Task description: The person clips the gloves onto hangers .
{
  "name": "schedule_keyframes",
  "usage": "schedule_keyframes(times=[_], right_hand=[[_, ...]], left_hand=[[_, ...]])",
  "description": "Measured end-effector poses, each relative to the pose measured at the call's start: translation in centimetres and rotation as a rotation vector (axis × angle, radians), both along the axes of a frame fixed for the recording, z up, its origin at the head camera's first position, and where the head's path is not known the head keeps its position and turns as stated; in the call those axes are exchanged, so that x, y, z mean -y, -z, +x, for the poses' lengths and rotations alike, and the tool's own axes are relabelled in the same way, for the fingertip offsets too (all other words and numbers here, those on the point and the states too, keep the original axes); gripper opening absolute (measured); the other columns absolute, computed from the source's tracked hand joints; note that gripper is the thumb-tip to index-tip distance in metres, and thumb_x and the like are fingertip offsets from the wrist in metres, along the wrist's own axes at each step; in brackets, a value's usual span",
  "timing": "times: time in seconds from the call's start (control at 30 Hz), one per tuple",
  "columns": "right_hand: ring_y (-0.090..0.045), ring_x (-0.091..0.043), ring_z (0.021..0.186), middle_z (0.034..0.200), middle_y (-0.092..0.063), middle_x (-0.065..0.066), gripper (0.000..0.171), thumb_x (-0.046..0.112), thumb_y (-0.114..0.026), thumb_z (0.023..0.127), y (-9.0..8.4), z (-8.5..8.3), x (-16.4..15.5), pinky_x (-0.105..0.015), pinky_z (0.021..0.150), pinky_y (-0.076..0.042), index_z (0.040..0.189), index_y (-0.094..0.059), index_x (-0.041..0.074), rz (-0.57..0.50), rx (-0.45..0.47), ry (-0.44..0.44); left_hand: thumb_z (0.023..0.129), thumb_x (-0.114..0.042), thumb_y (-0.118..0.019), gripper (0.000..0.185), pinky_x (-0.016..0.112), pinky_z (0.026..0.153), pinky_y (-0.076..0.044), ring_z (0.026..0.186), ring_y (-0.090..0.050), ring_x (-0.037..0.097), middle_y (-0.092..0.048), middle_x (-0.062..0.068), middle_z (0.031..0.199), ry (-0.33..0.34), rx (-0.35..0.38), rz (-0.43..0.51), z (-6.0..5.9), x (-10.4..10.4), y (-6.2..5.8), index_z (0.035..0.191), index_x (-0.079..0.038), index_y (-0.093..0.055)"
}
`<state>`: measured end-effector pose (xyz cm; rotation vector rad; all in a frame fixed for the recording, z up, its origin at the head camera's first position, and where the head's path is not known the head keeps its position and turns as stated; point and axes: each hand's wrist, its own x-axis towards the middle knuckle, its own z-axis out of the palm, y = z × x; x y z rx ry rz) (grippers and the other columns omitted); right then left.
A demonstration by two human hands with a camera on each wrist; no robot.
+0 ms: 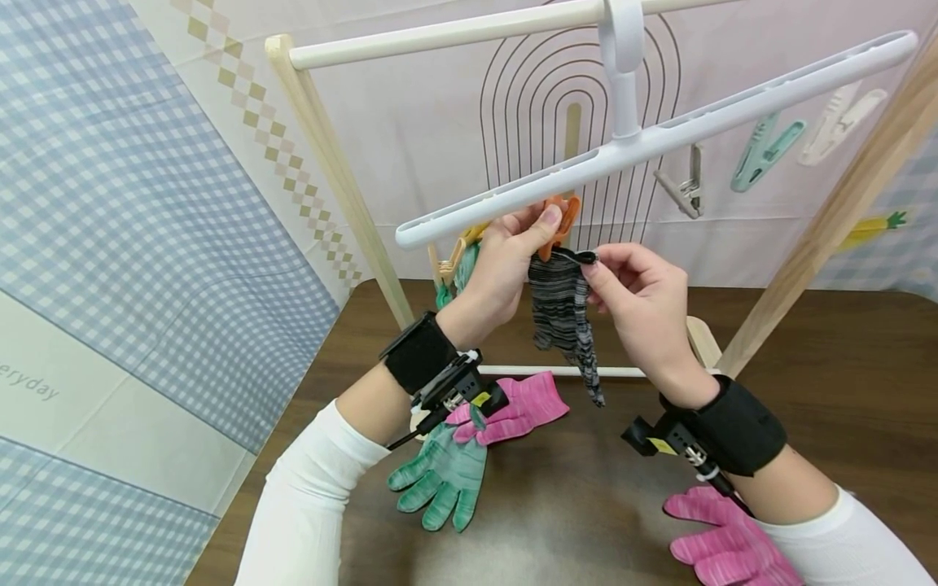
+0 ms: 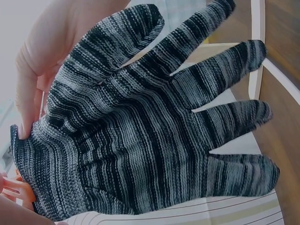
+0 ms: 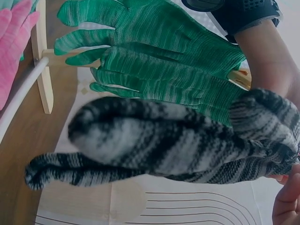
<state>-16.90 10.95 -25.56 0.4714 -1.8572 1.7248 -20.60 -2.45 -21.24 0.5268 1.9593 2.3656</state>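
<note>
My left hand [image 1: 511, 244] pinches an orange clothespin [image 1: 563, 224] below the white hanger [image 1: 513, 189]. The clothespin sits at the cuff of a black-and-grey knit glove [image 1: 558, 297], which hangs fingers down. My right hand [image 1: 641, 301] pinches the other side of that cuff between thumb and fingers. In the left wrist view the glove [image 2: 140, 136] is spread wide, with the orange clothespin [image 2: 19, 188] at its cuff edge. Green gloves [image 3: 154, 47] hang beside it in the right wrist view, by a wooden clothespin [image 3: 240, 77].
The hanger hangs tilted from a wooden-framed rack rail [image 1: 440, 37]. A grey clothespin [image 1: 685, 185], a teal one [image 1: 765, 153] and a white one [image 1: 843, 122] are on its right half. Pink gloves [image 1: 531, 403] [image 1: 733, 541] and a green glove [image 1: 443, 472] lie on the brown table [image 1: 572, 496].
</note>
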Motion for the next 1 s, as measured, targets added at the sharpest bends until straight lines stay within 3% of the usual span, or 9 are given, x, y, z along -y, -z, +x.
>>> schedule_keyframes(times=[0.37, 0.67, 1.0], right_hand=[[-0.05, -0.007, 0.047, 0.056, -0.056, 0.006, 0.009, 0.003, -0.059, 0.081, 0.14, -0.09, -0.1, -0.017, 0.044, -0.041, 0.083, -0.063, 0.011, -0.002, 0.018, -0.002], [-0.049, -0.006, 0.047, 0.056, -0.055, 0.005, 0.011, 0.002, -0.059, 0.081, 0.31, -0.07, -0.21, -0.017, 0.044, -0.04, 0.083, -0.063, 0.012, 0.003, 0.024, -0.008], [-0.051, -0.005, 0.049, 0.059, -0.057, 0.008, 0.012, 0.002, -0.058, 0.082, 0.66, -0.03, -0.45, -0.018, 0.046, -0.041, 0.085, -0.062, 0.013, 0.029, 0.046, -0.011]], left_hand=[[0.092, -0.013, -0.044, 0.03, 0.016, 0.069, -0.037, 0.086, -0.05, 0.005, -0.053, 0.016, 0.119, -0.004, -0.014, -0.015, -0.14, -0.03, 0.07, 0.117, 0.004, -0.05], [0.093, -0.013, -0.043, 0.031, 0.018, 0.074, -0.038, 0.095, -0.05, 0.009, -0.052, 0.015, 0.119, 0.003, -0.007, -0.022, -0.12, 0.06, 0.14, 0.119, 0.003, -0.049], [0.093, -0.011, -0.043, 0.03, 0.016, 0.069, -0.038, 0.087, -0.05, 0.003, -0.053, 0.016, 0.115, 0.017, -0.043, -0.006, -0.16, 0.01, 0.25, 0.117, 0.005, -0.049]])
